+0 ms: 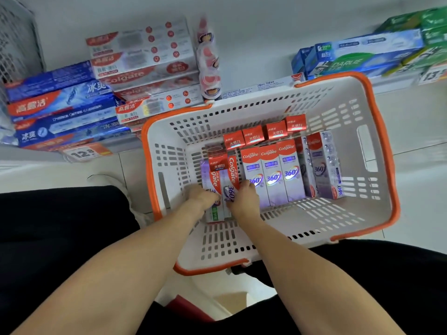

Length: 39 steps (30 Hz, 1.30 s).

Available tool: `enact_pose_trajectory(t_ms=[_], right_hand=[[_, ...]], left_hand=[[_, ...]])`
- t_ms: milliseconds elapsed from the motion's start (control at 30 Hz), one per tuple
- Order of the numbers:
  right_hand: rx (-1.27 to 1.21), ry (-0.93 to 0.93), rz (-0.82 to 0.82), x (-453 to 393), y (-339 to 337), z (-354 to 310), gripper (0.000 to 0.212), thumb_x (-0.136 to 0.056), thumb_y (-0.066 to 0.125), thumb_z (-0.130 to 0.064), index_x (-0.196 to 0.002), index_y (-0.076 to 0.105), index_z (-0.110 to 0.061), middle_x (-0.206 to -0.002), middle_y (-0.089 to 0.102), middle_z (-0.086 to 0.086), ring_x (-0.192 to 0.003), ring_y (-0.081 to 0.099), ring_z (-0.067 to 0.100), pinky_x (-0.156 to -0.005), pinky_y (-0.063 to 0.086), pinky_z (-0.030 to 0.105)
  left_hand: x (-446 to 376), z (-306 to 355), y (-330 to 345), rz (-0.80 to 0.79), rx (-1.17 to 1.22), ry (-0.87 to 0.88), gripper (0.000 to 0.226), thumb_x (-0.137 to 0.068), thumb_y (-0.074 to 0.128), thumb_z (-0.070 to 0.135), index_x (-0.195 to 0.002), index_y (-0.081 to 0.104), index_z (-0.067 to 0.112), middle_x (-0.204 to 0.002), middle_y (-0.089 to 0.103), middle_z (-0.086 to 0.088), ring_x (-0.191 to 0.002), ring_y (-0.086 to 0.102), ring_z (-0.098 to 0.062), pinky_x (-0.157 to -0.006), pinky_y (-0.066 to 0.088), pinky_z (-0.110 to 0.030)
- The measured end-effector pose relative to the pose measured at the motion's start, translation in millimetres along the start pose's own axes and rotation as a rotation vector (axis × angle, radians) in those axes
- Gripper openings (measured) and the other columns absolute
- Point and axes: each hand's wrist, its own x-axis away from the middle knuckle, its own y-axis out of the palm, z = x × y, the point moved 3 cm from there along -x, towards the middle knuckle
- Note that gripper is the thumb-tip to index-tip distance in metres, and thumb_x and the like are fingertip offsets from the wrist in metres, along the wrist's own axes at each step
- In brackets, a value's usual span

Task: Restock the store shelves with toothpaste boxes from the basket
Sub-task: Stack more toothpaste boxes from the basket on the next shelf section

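Observation:
A white basket [266, 110] with an orange rim stands on the floor in front of me. It holds several Colgate 360 toothpaste boxes [273, 175] and a row of red-topped boxes [264, 134] behind them. Both my hands reach into its left part. My left hand [202, 197] grips the near end of a small bundle of Colgate boxes [223, 180]. My right hand [244, 197] curls round the same bundle from the right side. The lower ends of these boxes are hidden by my fingers.
The low shelf behind the basket carries blue toothpaste boxes [63, 105] at left, red-and-white Colgate stacks [142, 59] in the middle and blue-green Darlie boxes [362, 54] at right. A gap of bare shelf lies between the stacks. Price tags [82, 154] hang on the shelf edge. My knees flank the basket.

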Motion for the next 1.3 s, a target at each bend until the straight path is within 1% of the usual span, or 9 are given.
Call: enact_pose_trajectory(t_ms=[300,600,667,767,833,967,1067,1200,1300], right_hand=[[-0.29,0.103,-0.028,-2,-4,12,0.067,-0.067,0.09,-0.024,-0.119,0.05,-0.01,-0.117,0.067,0.008,-0.108,0.066,0.028,-0.089,0.056,0.04],[-0.672,0.187,-0.34,-6,-36,12,0.038,-0.073,0.09,-0.021,-0.101,0.065,-0.011,-0.101,0.074,0.002,-0.091,0.071,0.018,-0.089,0.058,0.036],[-0.653,0.187,-0.462,-5,-58,6,0.059,-0.068,0.092,-0.032,-0.113,0.066,-0.002,-0.093,0.076,0.003,-0.084,0.073,0.015,-0.077,0.062,0.033],[-0.535,0.2,-0.564,6,-94,-2,0.107,-0.055,0.095,-0.042,-0.141,0.047,-0.001,-0.146,0.052,0.012,-0.133,0.052,0.03,-0.103,0.05,0.049],[-0.465,0.157,-0.582,15,-116,-5,0.105,-0.059,0.094,-0.038,-0.144,0.045,-0.002,-0.158,0.037,0.01,-0.146,0.032,0.033,-0.113,0.04,0.049],[-0.167,0.061,-0.617,46,-165,-16,0.12,-0.046,0.1,-0.045,-0.144,0.046,-0.002,-0.156,0.041,0.004,-0.144,0.038,0.028,-0.112,0.038,0.038],[-0.002,0.038,-0.606,64,-216,-23,0.086,-0.052,0.097,-0.045,-0.123,0.068,-0.006,-0.146,0.051,0.002,-0.137,0.045,0.029,-0.11,0.041,0.043],[0.028,-0.09,-0.516,112,-281,-42,0.043,-0.059,0.094,-0.041,-0.091,0.081,-0.015,-0.113,0.075,-0.003,-0.119,0.059,0.016,-0.104,0.039,0.028],[-0.17,-0.225,-0.447,145,-304,-56,0.027,-0.076,0.083,-0.024,-0.099,0.076,-0.011,-0.106,0.077,0.003,-0.101,0.072,0.017,-0.083,0.055,0.024]], left_hand=[[-5,-5,4,0.004,-0.028,0.045,0.03,-0.079,0.083,0.014,-0.106,0.071,0.013,-0.103,0.072,-0.005,-0.088,0.067,-0.019,-0.073,0.052,-0.027],[-3,3,-7,-0.155,0.196,-0.02,0.047,-0.078,0.084,0.024,-0.117,0.058,0.013,-0.11,0.073,-0.012,-0.091,0.074,-0.029,-0.078,0.062,-0.05],[15,12,-10,-0.227,0.271,-0.033,0.04,-0.083,0.082,0.026,-0.115,0.065,0.01,-0.107,0.075,-0.013,-0.09,0.074,-0.028,-0.072,0.062,-0.042],[51,24,-8,-0.412,0.326,-0.072,0.028,-0.09,0.073,0.024,-0.115,0.068,0.011,-0.102,0.077,-0.013,-0.088,0.075,-0.027,-0.065,0.061,-0.039],[69,31,-9,-0.495,0.327,-0.074,0.026,-0.094,0.069,0.02,-0.117,0.066,0.01,-0.101,0.077,-0.015,-0.085,0.074,-0.027,-0.064,0.06,-0.038],[99,37,-16,-0.634,0.204,-0.028,0.032,-0.093,0.069,0.019,-0.123,0.063,0.009,-0.115,0.073,-0.018,-0.098,0.07,-0.03,-0.093,0.056,-0.046],[117,37,-29,-0.728,-0.067,0.042,0.042,-0.084,0.08,0.029,-0.119,0.066,0.011,-0.136,0.062,-0.015,-0.121,0.06,-0.029,-0.113,0.041,-0.048],[148,58,-70,-0.702,-0.372,0.218,0.108,-0.05,0.098,0.049,-0.138,0.053,0.004,-0.151,0.048,-0.014,-0.14,0.045,-0.033,-0.114,0.038,-0.052],[186,89,-110,-0.655,-0.392,0.356,0.101,-0.058,0.095,0.048,-0.14,0.05,0.009,-0.14,0.06,-0.009,-0.128,0.058,-0.026,-0.109,0.045,-0.045]])
